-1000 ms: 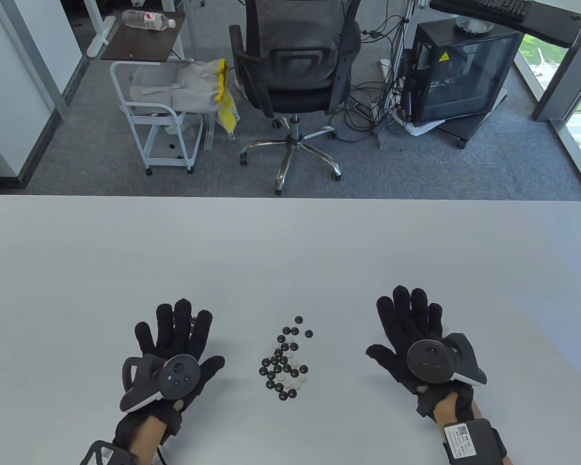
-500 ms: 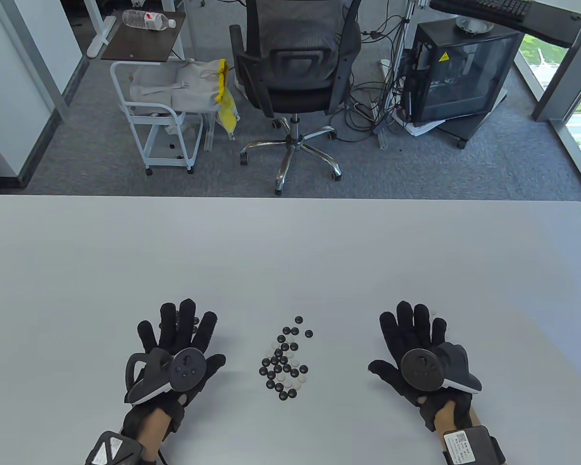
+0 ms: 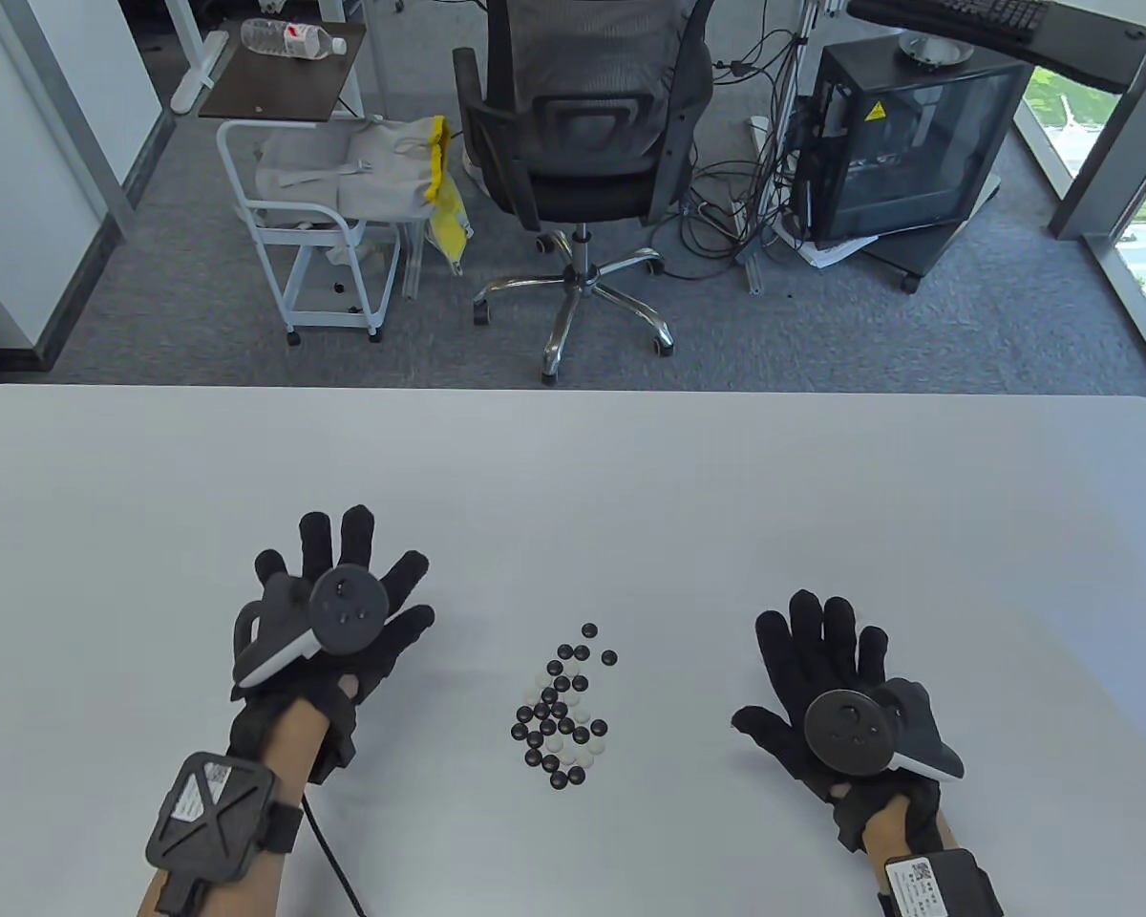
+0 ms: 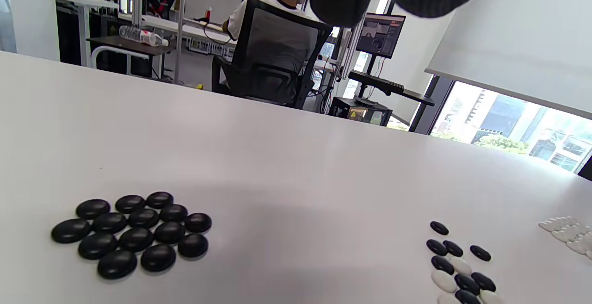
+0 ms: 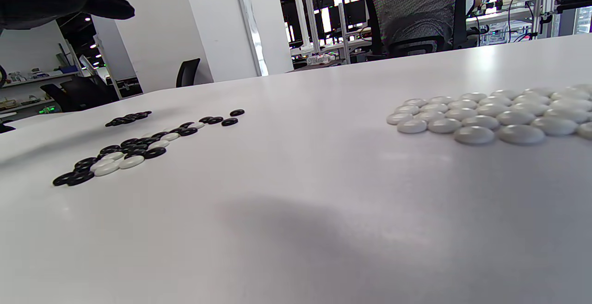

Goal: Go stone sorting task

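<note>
Both hands are hovering flat, fingers spread, holding nothing: left hand (image 3: 329, 611) over the sorted black pile (image 4: 132, 232), right hand (image 3: 826, 683) over the sorted white pile (image 5: 490, 114). Mixed stones (image 3: 562, 712) are lying between them on the worktop (image 3: 573, 478), near edge. I'd suggest each hand pinching one stone of its colour from the cluster's edge, avoiding nudging neighbours, and setting it beside its pile.
</note>
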Action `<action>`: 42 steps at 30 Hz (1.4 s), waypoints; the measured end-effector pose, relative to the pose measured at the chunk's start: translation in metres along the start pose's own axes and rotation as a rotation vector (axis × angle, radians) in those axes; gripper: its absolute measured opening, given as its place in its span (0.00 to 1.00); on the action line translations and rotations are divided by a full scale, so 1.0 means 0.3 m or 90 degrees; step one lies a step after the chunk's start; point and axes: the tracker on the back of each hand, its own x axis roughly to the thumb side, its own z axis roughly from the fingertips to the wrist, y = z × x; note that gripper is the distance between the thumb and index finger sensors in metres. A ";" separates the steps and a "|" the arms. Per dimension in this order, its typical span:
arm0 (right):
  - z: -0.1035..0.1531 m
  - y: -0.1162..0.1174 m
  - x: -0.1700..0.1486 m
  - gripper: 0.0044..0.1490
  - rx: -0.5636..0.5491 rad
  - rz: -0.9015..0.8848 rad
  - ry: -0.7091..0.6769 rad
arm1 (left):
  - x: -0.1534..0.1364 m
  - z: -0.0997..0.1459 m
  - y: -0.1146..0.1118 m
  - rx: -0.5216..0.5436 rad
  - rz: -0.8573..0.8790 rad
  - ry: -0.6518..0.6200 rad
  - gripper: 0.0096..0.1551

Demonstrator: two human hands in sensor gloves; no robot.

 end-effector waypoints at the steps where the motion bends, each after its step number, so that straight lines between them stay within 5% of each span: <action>1: 0.002 -0.002 -0.004 0.57 -0.001 -0.005 0.002 | 0.008 -0.044 0.017 -0.062 0.022 0.000 0.37; 4: 0.006 0.002 -0.019 0.56 0.005 -0.018 0.012 | 0.057 -0.142 0.017 -0.200 0.062 0.015 0.36; 10: 0.006 0.008 -0.028 0.56 0.015 -0.029 0.019 | 0.221 -0.304 -0.119 -0.308 0.039 -0.019 0.35; 15: 0.011 0.008 -0.029 0.56 0.016 -0.033 0.021 | 0.356 -0.391 -0.264 -0.367 0.020 -0.075 0.37; 21: 0.011 0.013 -0.024 0.56 0.029 -0.014 0.023 | 0.406 -0.447 -0.409 -0.387 -0.073 -0.062 0.39; 26: 0.013 0.011 -0.025 0.56 0.025 -0.024 0.019 | 0.320 -0.457 -0.374 -0.352 -0.060 0.012 0.41; 34: 0.015 0.012 -0.023 0.56 0.034 -0.030 0.020 | 0.011 -0.381 -0.283 -0.361 0.006 0.203 0.42; 42: 0.015 0.014 -0.022 0.56 0.045 -0.033 0.024 | -0.131 -0.318 -0.251 -0.358 0.011 0.257 0.42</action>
